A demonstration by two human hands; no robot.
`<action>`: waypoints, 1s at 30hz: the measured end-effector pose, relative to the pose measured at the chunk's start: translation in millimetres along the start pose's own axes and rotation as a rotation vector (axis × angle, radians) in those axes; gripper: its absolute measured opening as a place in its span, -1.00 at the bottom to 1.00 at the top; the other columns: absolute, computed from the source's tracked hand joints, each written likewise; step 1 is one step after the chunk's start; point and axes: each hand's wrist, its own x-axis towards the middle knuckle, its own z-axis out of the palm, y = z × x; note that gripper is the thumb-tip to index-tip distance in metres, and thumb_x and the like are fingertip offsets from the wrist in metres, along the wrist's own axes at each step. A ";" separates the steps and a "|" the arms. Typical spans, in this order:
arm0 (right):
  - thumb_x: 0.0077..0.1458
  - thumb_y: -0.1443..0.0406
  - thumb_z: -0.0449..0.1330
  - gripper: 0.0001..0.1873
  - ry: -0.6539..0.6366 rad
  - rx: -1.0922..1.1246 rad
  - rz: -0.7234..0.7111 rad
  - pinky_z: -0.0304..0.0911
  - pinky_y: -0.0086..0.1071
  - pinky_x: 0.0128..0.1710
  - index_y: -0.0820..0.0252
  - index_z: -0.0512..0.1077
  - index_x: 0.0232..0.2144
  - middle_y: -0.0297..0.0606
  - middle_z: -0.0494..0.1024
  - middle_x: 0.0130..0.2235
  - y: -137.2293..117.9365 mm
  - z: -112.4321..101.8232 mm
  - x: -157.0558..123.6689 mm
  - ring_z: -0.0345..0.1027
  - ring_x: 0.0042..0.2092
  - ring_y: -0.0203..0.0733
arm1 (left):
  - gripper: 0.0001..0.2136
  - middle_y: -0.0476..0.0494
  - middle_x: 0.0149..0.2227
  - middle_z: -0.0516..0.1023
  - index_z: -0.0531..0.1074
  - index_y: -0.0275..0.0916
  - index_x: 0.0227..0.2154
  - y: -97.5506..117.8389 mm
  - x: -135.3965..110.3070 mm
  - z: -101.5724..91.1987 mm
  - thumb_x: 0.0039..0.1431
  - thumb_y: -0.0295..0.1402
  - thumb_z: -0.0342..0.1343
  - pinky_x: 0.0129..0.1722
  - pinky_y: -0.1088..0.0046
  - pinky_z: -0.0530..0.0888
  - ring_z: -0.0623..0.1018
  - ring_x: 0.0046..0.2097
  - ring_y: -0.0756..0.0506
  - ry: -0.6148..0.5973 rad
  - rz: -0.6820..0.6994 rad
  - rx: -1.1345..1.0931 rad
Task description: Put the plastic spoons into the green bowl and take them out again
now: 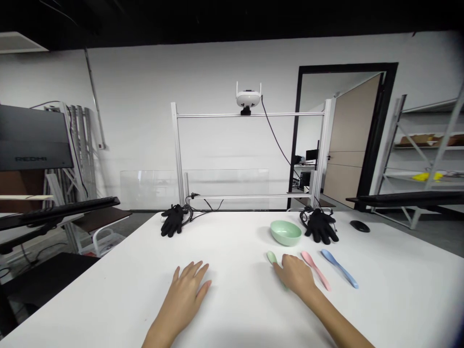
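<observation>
My left hand (183, 297) lies on the left part of the white table (224, 309), fingers spread, holding nothing. My right hand (295, 274) is closed over the middle of a light green spoon (271, 256), thumb and fingers curled at it. The spoon's bowl and the tip of its handle show; the grip itself is partly hidden under the hand. Just right of that hand lies a pink spoon (316, 270), and farther right a blue spoon (340, 268). A light green bowl (286, 233) stands upright beyond the spoons.
Black gloves with cables lie at the far left (172, 221) and far right (321, 226) of the table. A black mouse (360, 225) sits near the right edge. A metal frame (250, 196) rises at the table's back, with a white antennaed device (248, 98) on top.
</observation>
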 end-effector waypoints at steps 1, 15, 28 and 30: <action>0.35 0.04 -0.10 -0.47 0.012 0.012 -0.002 0.25 -0.23 -0.19 0.31 0.51 -0.21 0.10 0.62 -0.13 0.6 -4.5 -1.6 0.52 -0.07 0.09 | -0.51 -0.17 0.36 0.35 0.31 -0.09 0.32 0.2 0.3 -0.3 0.45 -0.07 -0.17 0.35 -0.16 0.16 0.28 0.39 -0.32 -0.004 0.001 0.001; 0.30 -0.04 -0.06 -0.35 0.279 0.170 -0.176 0.27 -0.18 0.11 0.24 0.37 0.22 -0.02 0.47 0.23 63.4 -36.4 -9.0 0.33 0.23 0.09 | -0.53 -0.17 0.34 0.39 0.34 -0.04 0.30 -5.7 5.0 -2.2 0.44 -0.08 -0.15 0.33 -0.16 0.18 0.30 0.38 -0.33 0.049 -0.001 -0.002; 0.27 -0.10 -0.05 -0.30 0.264 0.098 -0.116 0.22 -0.03 0.25 0.15 0.37 0.26 -0.07 0.33 0.35 104.9 -23.6 -22.3 0.09 0.40 0.12 | -0.51 -0.19 0.35 0.37 0.33 -0.10 0.31 -2.2 9.6 -4.6 0.44 -0.09 -0.17 0.34 -0.15 0.17 0.28 0.39 -0.31 0.034 -0.021 0.016; 0.26 -0.10 -0.04 -0.30 0.248 0.106 -0.103 0.22 -0.03 0.25 0.14 0.36 0.27 -0.08 0.32 0.36 105.2 -22.4 -24.0 0.09 0.40 0.12 | -0.51 -0.19 0.35 0.37 0.32 -0.09 0.31 -1.8 10.0 -4.6 0.44 -0.09 -0.16 0.34 -0.16 0.17 0.28 0.39 -0.32 0.031 -0.018 0.015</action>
